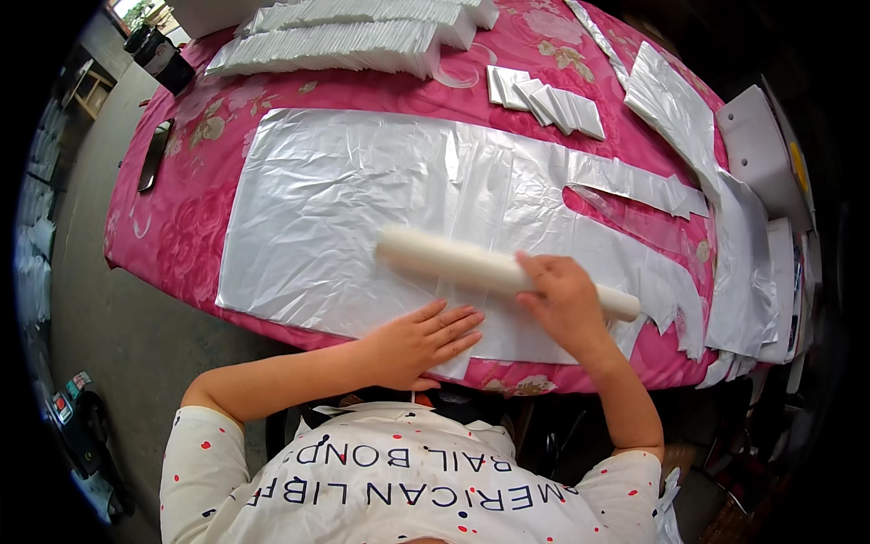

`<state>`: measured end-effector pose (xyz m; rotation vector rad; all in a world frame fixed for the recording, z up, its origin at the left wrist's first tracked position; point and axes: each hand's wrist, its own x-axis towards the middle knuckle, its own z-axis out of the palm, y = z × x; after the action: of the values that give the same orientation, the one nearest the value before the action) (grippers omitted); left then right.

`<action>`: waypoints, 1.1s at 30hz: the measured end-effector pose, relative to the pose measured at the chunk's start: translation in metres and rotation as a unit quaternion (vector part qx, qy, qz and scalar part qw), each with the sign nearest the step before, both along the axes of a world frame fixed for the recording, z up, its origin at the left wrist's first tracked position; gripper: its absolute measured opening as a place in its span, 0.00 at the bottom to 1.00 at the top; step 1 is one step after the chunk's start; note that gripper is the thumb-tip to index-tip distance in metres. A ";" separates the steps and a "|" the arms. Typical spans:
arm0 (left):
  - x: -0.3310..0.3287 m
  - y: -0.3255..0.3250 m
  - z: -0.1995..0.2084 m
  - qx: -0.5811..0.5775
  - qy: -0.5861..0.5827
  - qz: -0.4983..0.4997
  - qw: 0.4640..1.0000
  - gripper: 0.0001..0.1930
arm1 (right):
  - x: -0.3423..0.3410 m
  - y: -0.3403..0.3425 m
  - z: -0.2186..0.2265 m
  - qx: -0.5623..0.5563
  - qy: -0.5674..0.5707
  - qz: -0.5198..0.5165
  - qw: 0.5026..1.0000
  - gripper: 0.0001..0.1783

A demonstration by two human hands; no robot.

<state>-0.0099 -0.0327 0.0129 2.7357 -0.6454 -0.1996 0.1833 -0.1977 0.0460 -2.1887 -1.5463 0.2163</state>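
Observation:
White, thin plastic bags with cut-out handles [335, 186] lie flat in a wide sheet over the table, their handle ends toward the right. My right hand [562, 299] is wrapped around a cream-coloured cylindrical rod [462, 263], gripping it nearer its right end. The rod slants across the bags, and its left end is smeared by motion; I cannot tell whether it touches the plastic. My left hand [426, 340] rests palm down at the near edge of the bags, fingers stretched out and holding nothing.
A pink flowered cloth [195, 231] covers the table. Long rows of folded white packets [335, 50] stand at the back, with several flat packets [548, 102] nearby. More plastic bags [739, 272] hang at the right beside white boxes [761, 150]. A phone [156, 156] and dark cup [160, 59] sit left.

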 end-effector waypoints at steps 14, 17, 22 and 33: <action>-0.001 0.001 -0.002 -0.017 -0.012 -0.070 0.997 0.35 | 0.082 0.113 -0.024 0.101 -0.121 0.014 0.987 0.26; -0.004 0.015 -0.006 -0.049 -0.018 -0.114 0.992 0.31 | 0.072 0.115 -0.022 0.114 -0.138 0.007 0.984 0.28; -0.010 0.022 -0.011 -0.061 -0.104 -0.112 0.986 0.23 | 0.027 0.073 -0.022 0.064 -0.052 0.181 0.980 0.31; -0.007 0.020 0.000 -0.308 -0.159 0.061 0.936 0.26 | -0.031 0.028 -0.026 0.068 0.001 0.184 0.981 0.26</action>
<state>-0.0174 -0.0129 0.0130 2.1925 -0.5030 0.4184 0.1519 -0.1697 0.0199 -1.7861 -1.8960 0.2194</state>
